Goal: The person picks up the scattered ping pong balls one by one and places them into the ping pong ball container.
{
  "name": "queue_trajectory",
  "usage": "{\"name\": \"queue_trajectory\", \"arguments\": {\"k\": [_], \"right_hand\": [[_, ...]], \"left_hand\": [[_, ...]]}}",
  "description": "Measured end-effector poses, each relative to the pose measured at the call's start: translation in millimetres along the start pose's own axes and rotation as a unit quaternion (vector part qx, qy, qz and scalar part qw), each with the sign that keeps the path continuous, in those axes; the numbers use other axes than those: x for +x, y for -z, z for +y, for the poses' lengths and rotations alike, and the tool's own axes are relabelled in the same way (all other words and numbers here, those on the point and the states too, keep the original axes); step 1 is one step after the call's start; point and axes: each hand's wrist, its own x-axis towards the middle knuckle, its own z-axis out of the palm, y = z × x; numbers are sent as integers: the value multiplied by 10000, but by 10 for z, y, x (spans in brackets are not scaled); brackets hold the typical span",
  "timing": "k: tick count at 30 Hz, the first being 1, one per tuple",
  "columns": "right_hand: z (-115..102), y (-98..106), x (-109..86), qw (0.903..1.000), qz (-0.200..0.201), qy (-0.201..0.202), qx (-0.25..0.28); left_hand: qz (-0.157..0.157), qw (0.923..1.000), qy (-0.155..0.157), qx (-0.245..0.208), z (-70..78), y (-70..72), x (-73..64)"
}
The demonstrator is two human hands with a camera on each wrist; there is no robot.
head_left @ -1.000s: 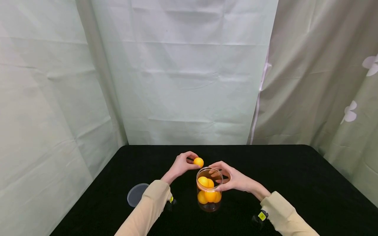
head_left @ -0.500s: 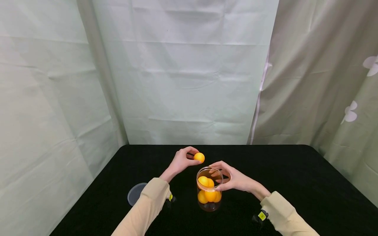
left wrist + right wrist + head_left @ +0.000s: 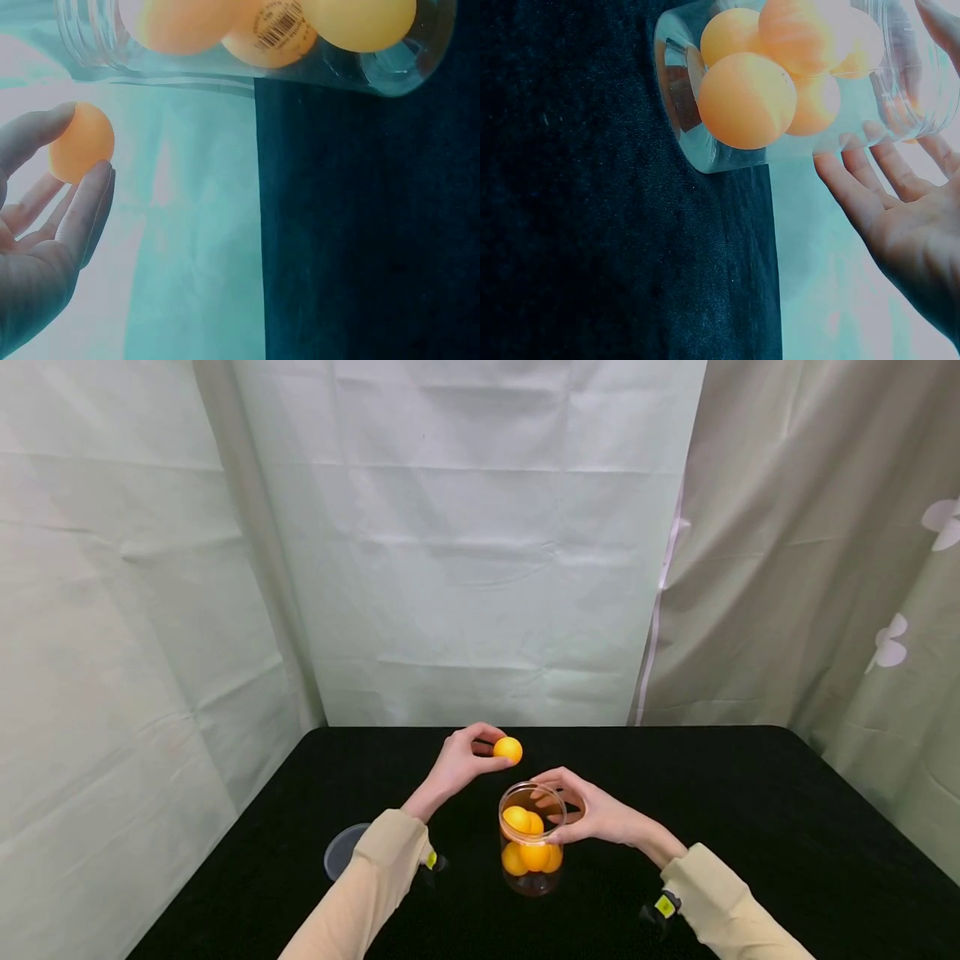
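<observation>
My left hand (image 3: 467, 762) pinches an orange ping-pong ball (image 3: 507, 751) between thumb and fingertips. The ball is in the air, behind and above the rim of a clear plastic jar (image 3: 532, 883). Inside the upright, lidless jar lie several more orange balls (image 3: 535, 858); one carries a printed barcode (image 3: 279, 24) in the left wrist view. My right hand (image 3: 600, 814) holds the jar near its rim from the right, thumb in front and fingers round the far side. The right wrist view shows these fingers (image 3: 847, 180) against the clear wall.
A round grey lid (image 3: 345, 850) lies on the black tabletop (image 3: 660, 777) at the left, partly behind the left sleeve (image 3: 382, 868). Pale curtains (image 3: 480, 568) hang behind and beside the table.
My left hand has risen and moved slightly away from the jar with the pinched ping-pong ball. My right hand and the jar have stayed in place.
</observation>
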Motion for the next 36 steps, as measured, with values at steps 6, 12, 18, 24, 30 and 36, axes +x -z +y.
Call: {"name": "queue_trajectory", "arguments": {"k": [6,12,18,24,30,36], "right_hand": [[5,1,1,10000,14,-27,-10],[-3,-11,-9,9999,16,-43,-96],[1,-2,-16,9999,18,-29,-97],[14,-3,-18,9999,37,-26,-104],[2,-18,-22,9998,65,-79,-141],[-8,-17,-23,9997,83,-157,-165]], "left_hand": [[-41,9999,-126,-80,63,-3,-14],[-253,9992,-233,-226,352,14,-118],[-318,9984,-357,-307,299,-39,-86],[-466,9972,-493,-318,341,-61,-102],[-553,9965,-511,-360,369,-71,-132],[-745,9943,-557,-521,479,-86,-209]]}}
